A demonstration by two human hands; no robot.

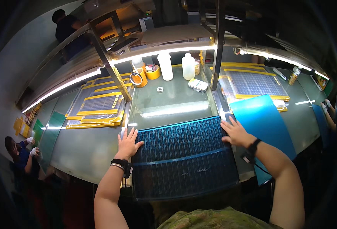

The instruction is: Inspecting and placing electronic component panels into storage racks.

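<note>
A large dark blue sheet [183,156] with a fine grid pattern lies on the glass table right in front of me, its near part hanging over the table's front edge. My left hand [128,143] rests flat on the sheet's left edge, fingers spread. My right hand [235,132] lies flat on the sheet's upper right corner, fingers apart. Neither hand holds anything. A dark band sits on each wrist.
A plain blue sheet [265,122] lies to the right. Yellow-framed grid panels [100,107] are stacked at left and another panel [252,84] at back right. White bottles [165,65], tape rolls [153,71] and a small box [198,84] stand at the back. Other people work at far left and right.
</note>
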